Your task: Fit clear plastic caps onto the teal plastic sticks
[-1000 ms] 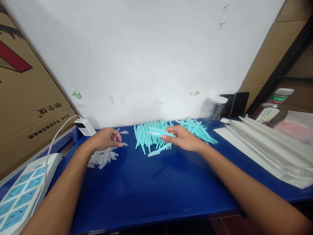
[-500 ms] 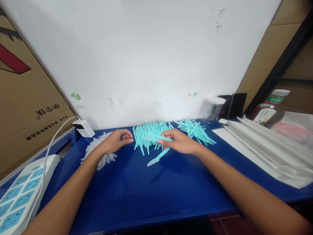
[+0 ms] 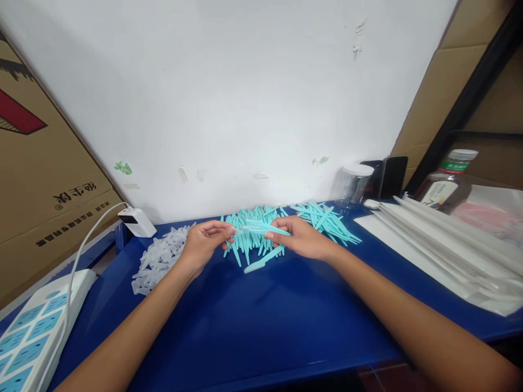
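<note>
Turquoise eyebrow razors (image 3: 267, 227) stick out from my right hand (image 3: 300, 235), which is closed around several of them. One more razor (image 3: 261, 264) slants down to the left beneath that hand; whether it is gripped or resting on the table is unclear. My left hand (image 3: 210, 239) pinches a small translucent cap (image 3: 238, 231) close to the tips of the held razors. Whether cap and razor touch, I cannot tell. Behind both hands is a pile of turquoise razors (image 3: 237, 251). Loose translucent caps (image 3: 157, 258) are heaped beside my left forearm.
On the blue table (image 3: 245, 326), a second razor pile (image 3: 327, 220) lies right of centre. A clear jar (image 3: 355, 185), a bottle (image 3: 445, 179) and white packets (image 3: 441, 245) are on the right. To the left are a white charger (image 3: 138, 222) and a power strip (image 3: 41, 326).
My left hand has moved right from beside the cap heap towards the razors, and a cap now shows in its fingertips. My right hand has stayed nearly in place with its razors.
</note>
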Motion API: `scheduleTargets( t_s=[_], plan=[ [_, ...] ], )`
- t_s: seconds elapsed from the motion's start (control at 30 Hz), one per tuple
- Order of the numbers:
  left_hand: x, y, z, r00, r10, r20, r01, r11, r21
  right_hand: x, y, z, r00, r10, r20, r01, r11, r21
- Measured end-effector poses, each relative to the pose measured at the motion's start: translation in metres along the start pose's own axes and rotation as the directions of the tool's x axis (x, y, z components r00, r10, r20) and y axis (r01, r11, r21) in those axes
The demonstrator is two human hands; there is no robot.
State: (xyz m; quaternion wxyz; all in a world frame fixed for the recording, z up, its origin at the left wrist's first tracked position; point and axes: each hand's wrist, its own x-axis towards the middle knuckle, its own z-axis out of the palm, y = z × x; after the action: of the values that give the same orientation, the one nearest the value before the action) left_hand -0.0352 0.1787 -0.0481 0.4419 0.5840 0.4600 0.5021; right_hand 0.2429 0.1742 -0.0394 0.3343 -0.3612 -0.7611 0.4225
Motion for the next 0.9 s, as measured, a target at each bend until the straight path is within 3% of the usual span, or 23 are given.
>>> scheduleTargets(
  t_s=[0.23,0.53,0.9],
  plan=[
    [-0.01,0.003,0.014,0.999,-0.024,-0.025,0.023,0.999,-0.041,0.001,0.002,0.004,1.0,0.002,0.017,-0.003,0.999,0.035],
    [-0.013,0.005,0.016,0.996,-0.082,-0.032,0.08,0.996,-0.045,-0.001,0.002,0.005,1.0,-0.003,0.018,0.003,1.0,0.021],
    [-0.014,0.005,0.017,0.998,-0.057,-0.035,0.056,0.998,-0.03,-0.001,-0.005,0.003,1.0,0.008,0.007,-0.009,0.999,0.046]
  ],
)
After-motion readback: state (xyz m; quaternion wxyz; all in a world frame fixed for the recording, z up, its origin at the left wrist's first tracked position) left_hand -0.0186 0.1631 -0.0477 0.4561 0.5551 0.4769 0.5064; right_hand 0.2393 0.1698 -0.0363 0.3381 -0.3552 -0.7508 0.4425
